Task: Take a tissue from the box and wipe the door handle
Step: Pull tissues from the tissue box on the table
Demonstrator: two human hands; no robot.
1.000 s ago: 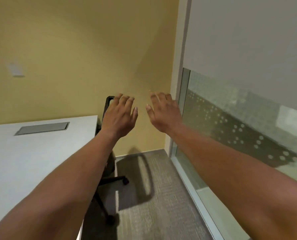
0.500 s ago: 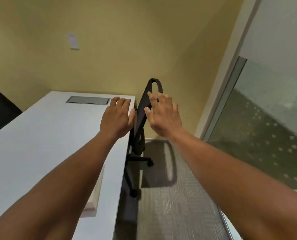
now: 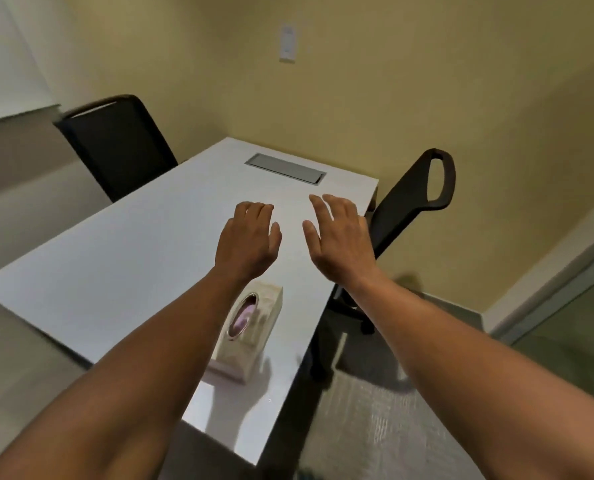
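A cream tissue box [image 3: 250, 327] with an oval top opening lies on the white table [image 3: 132, 258], near its right edge; my left forearm covers part of it. My left hand [image 3: 248, 240] hovers palm down above the table beyond the box, fingers loosely apart, holding nothing. My right hand [image 3: 340, 237] is stretched out beside it, fingers spread and empty. No door handle is in view.
A black office chair [image 3: 416, 192] stands at the table's right side, another black chair [image 3: 115, 143] at the far left. A grey cable hatch [image 3: 286, 168] is set in the tabletop. A glass partition [image 3: 572, 327] is at the right, with carpet below.
The view has swung left from the glass wall and chair to the table. The tissue box has come into sight below my left arm. Both hands stay outstretched and empty.
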